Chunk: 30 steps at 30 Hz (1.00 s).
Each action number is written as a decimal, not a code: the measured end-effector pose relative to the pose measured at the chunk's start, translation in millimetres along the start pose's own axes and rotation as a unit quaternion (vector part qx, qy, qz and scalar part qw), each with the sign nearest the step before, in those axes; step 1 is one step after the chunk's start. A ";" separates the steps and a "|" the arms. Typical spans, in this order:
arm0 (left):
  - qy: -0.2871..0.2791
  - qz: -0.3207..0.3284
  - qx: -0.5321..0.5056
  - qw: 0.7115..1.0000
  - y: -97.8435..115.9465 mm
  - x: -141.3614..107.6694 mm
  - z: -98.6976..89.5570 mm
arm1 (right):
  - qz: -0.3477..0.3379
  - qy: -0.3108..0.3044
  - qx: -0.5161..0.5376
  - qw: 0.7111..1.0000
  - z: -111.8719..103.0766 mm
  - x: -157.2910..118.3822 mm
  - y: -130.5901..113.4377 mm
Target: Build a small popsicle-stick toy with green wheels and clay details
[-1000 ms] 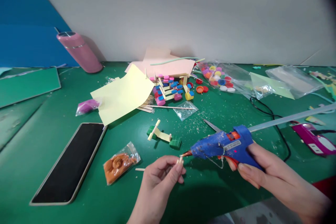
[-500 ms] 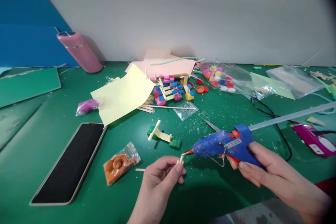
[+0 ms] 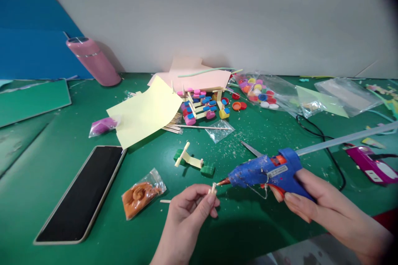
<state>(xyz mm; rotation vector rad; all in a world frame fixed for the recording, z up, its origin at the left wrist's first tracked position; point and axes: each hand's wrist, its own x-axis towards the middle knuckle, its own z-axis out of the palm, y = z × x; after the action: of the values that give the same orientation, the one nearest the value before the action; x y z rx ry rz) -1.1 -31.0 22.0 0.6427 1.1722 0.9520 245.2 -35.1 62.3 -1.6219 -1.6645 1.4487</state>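
My left hand (image 3: 194,211) is closed in a pinch on a small pale wooden stick (image 3: 213,188), whose tip stands up between thumb and forefinger. A blue hot glue gun (image 3: 264,172) is gripped in my right hand (image 3: 320,207), fingers at its orange trigger. Its copper nozzle points left and sits right by the stick's tip; whether they touch I cannot tell. A long clear glue stick (image 3: 345,138) sticks out of the gun's back. Just beyond my hands lies a small model (image 3: 193,160) of pale sticks with green wheel-like ends.
Left are a phone (image 3: 82,194), bagged orange clay (image 3: 143,194) and yellow paper (image 3: 144,112). Behind stand colourful small models (image 3: 199,107), a bag of bottle caps (image 3: 259,91) and a pink flask (image 3: 95,60). Scissors (image 3: 251,148), a black cable (image 3: 337,165) and a magenta power strip (image 3: 371,163) lie right.
The glue gun has drawn very slightly right, so its nozzle is a little farther from the stick's tip. My left hand keeps its pinch, almost still.
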 end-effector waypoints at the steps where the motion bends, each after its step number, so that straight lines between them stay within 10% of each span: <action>1: -0.002 -0.001 -0.003 1.000 -0.2 0.1 -0.3 | 0.001 -0.003 0.005 1.000 0.0 0.0 0.5; 30: -0.042 -0.021 -0.025 0.999 -2.7 3.6 -2.3 | 0.005 -0.001 0.017 1.000 -0.5 -1.4 5.7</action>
<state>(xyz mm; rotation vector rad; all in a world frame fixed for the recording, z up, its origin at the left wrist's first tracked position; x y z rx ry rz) -2.2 -29.2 17.4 0.6096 1.0794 0.9081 248.7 -37.4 58.1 -1.6133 -1.6251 1.4761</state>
